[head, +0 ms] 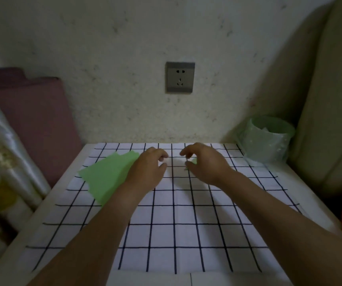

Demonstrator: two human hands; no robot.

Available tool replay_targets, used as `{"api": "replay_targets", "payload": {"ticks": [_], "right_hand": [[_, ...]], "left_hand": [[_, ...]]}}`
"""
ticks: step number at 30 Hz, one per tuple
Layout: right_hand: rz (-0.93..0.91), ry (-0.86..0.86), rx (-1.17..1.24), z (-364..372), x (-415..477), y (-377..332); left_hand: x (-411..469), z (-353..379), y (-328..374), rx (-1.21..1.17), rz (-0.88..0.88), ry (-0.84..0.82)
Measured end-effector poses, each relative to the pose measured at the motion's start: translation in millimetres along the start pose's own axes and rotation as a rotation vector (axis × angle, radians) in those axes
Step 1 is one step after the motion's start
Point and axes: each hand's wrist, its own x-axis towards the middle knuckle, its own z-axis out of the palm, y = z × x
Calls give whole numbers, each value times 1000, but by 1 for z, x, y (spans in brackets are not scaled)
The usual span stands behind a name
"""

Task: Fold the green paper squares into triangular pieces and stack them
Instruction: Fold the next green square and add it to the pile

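Paper squares [106, 176] lie just left of left hand [147, 170].

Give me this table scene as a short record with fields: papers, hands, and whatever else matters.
surface: checked cloth
paper: green paper squares, flat, far left of cloth
left hand: fingers curled, over the squares' right edge
right hand: fingers curled, grip unclear
scrap: small green piece, partly hidden under right hand
background: green bin far right, wall socket
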Motion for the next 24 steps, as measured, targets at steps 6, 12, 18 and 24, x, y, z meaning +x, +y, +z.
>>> {"api": "replay_targets", "payload": {"ticks": [6,12,18,24], "right_hand": [[-120,-268,-37,46,-1,-64],[-265,-424,-234,88,1,-97],[-325,-339,-268,96,-4,-102],[-372,-295,-261,95,-4,-95]], "left_hand": [[-42,-51,-28,321,-180,-193],[-76,-76,-55,260,-313,-514],[-83,-93,-60,204,-253,-434],[-83,-96,-57,188,-214,-339]]}}
